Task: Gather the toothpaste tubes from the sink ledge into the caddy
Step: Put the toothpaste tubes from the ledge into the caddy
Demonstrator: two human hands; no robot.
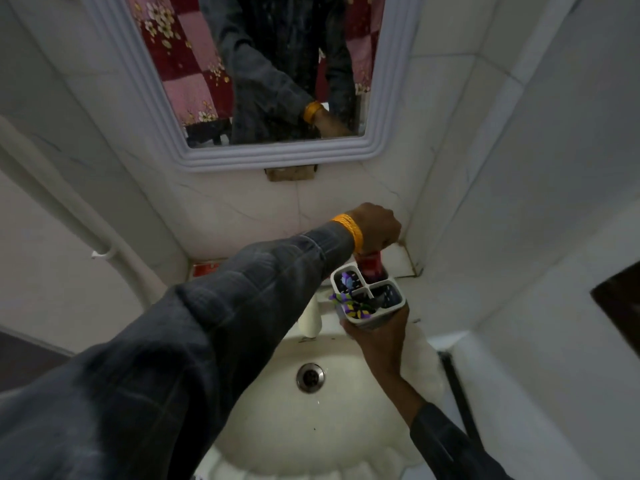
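Left hand [375, 227] gripping red toothpaste tube [370, 270], lower end hidden in caddy [393, 308], right hand [375, 336] apparently clasping caddy's base

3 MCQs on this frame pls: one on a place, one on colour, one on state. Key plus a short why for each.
1. Where is the caddy?
A. on the floor
B. held over the sink
C. on the mirror frame

2. Colour of the tube going in?
A. red
B. green
C. white

3. The right hand is:
A. hanging free
B. on the tap
C. gripping the caddy

Key:
1 B: it sits in the right hand above the basin.
2 A: red shows below the left hand.
3 C: fingers wrap the caddy's base.
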